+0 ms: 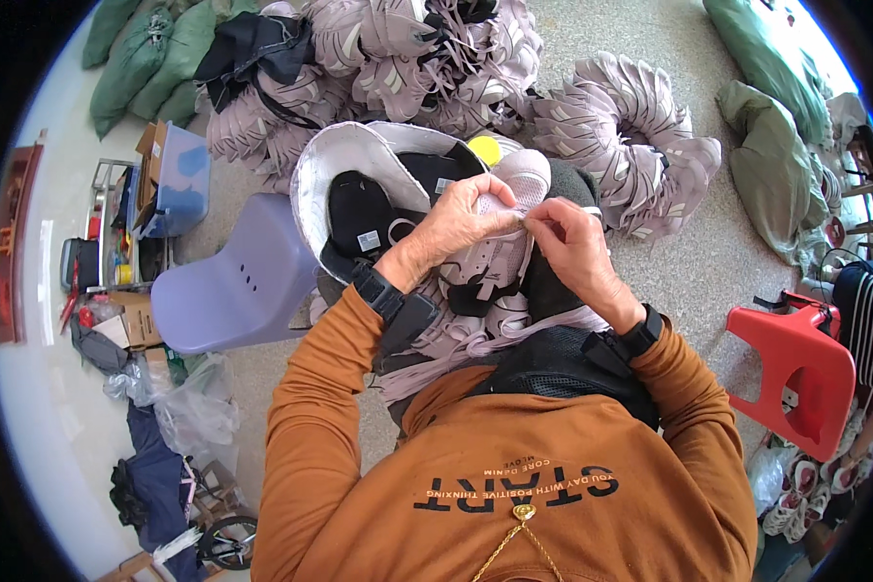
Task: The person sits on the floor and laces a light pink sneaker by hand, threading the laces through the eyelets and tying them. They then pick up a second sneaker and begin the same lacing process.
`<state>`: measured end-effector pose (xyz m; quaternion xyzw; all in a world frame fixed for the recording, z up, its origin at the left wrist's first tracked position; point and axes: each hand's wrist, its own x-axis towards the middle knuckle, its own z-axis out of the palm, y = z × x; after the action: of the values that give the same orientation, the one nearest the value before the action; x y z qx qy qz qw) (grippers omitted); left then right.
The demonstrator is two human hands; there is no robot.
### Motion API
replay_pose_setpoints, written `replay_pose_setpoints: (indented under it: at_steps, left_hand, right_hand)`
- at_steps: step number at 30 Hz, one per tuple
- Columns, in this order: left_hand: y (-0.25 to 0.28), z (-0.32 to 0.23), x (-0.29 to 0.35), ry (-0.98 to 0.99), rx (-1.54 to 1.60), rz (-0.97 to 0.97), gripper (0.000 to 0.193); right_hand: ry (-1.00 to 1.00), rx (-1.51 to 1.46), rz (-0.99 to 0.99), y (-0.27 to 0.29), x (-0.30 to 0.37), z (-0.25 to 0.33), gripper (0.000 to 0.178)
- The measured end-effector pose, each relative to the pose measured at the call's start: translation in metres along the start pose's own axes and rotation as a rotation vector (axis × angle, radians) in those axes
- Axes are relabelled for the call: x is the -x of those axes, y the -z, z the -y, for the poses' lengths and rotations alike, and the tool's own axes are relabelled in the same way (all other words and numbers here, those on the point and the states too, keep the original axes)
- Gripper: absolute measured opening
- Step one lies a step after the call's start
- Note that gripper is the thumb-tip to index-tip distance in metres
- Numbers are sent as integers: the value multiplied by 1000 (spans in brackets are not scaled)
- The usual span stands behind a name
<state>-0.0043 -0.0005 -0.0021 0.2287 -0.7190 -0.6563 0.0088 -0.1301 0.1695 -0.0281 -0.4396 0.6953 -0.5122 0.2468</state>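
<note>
A pale pink sneaker [526,177] lies across my lap, its toe pointing away from me. Over its lacing my left hand [464,215] and my right hand [580,250] meet, thumbs and forefingers pinched on a pale shoelace, which my fingers partly cover. More loose pale laces [446,361] are bunched on my lap, nearer my body. Just left of the sneaker is a white fabric bag [312,184] holding black shoe pieces [359,209] with small white labels. A yellow disc [485,150] shows beyond my left fingers.
Heaped pinkish shoe uppers [388,78] lie ahead, with a curved row of uppers [684,184] at right. A lilac chair [233,286] stands left and a red stool [805,364] right. Green sacks [131,73] and a blue tub [184,184] are far left.
</note>
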Motion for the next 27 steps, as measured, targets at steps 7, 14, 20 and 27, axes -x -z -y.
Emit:
replay_pose_setpoints:
  at_steps: [7,14,20,27]
  left_hand:
    - [3,10,-1,-58,87,6,16]
    - [4,18,-4,-65,99,-27,19]
    - [3,26,-10,-49,192,-58,19]
    - [-10,22,-1,-397,-84,-365,17]
  right_hand:
    - [65,38,-40,-5,-4,2,10]
    - [278,186,-57,-9,-6,10,12]
    - [460,572,54,-13,-15,27,17]
    - [411,138,11,-12,-64,49,3]
